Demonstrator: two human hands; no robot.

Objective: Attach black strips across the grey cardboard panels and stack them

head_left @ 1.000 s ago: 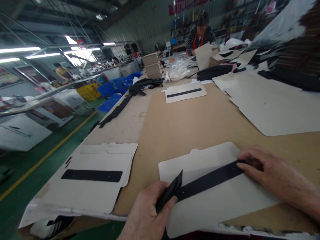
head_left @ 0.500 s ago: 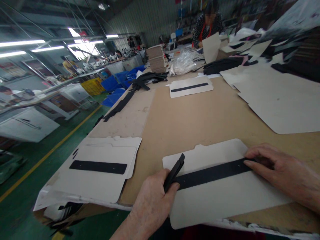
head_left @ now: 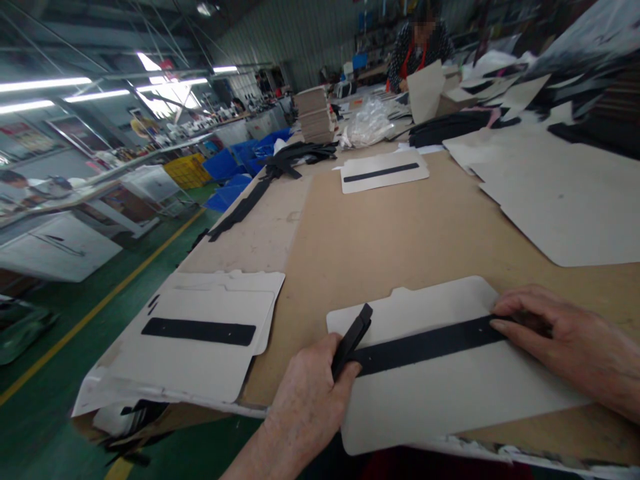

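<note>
A cream-coloured card panel [head_left: 450, 400] with rounded corners lies at the table's front edge, with a long black strip [head_left: 430, 345] running across it. My left hand [head_left: 313, 393] is closed around a small bundle of black strips [head_left: 353, 340] that sticks up above the fingers. Its thumb also touches the left end of the strip on the panel. At the other end, my right hand [head_left: 560, 333] pinches the strip's tip between thumb and fingers, close to the panel's right side. Two small pale marks show on the flat strip.
Overlapping panels [head_left: 200, 370], the top one with a black strip, lie at left. Another striped panel [head_left: 385, 179] lies farther back. Large cream sheets [head_left: 570, 207] cover the right side. Black strips [head_left: 240, 210] line the left edge. A co-worker [head_left: 420, 50] stands at the far end.
The view has shifted very slightly. Both hands keep their places on the strip, and the panel lies as before.
</note>
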